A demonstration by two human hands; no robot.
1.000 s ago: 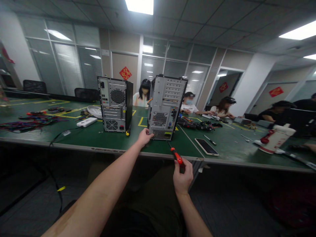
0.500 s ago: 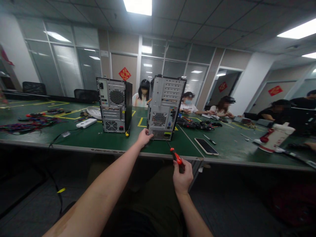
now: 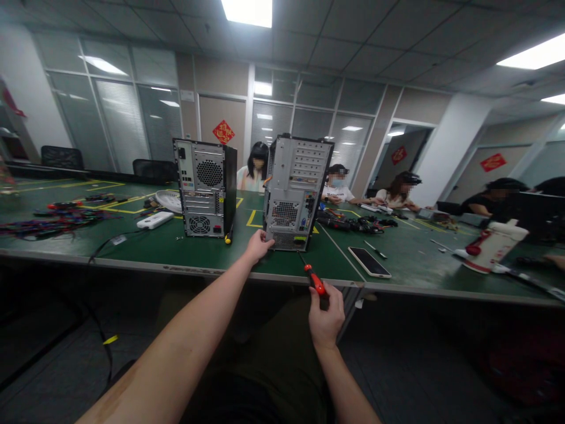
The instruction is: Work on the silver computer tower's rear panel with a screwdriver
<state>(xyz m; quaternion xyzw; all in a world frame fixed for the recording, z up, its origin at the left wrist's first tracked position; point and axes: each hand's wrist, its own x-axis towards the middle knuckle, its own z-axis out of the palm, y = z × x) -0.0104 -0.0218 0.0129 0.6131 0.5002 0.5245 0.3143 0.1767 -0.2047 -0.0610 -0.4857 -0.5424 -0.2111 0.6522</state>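
A grey computer case (image 3: 282, 191) stands upright on the green table with its back panel facing me. At its lower left corner my left hand (image 3: 258, 246) grips the edge between thumb and fingers. My right hand (image 3: 327, 315) is closed round the red and black handle of a screwdriver (image 3: 314, 280), below the table's front edge in the picture. The screwdriver's thin shaft points up and left to the bottom edge of the case; whether the tip touches a screw is too small to tell. A second, black-sided computer case (image 3: 203, 188) stands to the left.
A yellow-ended tool (image 3: 228, 238) leans by the second case. Bundled cables (image 3: 357, 222), a phone (image 3: 369, 261) and a white cup (image 3: 494, 246) lie or stand to the right. Coloured wires (image 3: 53, 221) and a white power strip (image 3: 154, 220) are at left. Several people sit across the table.
Both hands and the screwdriver stay almost where they were. At the far right, a person in the background has moved lower behind the dark shape.
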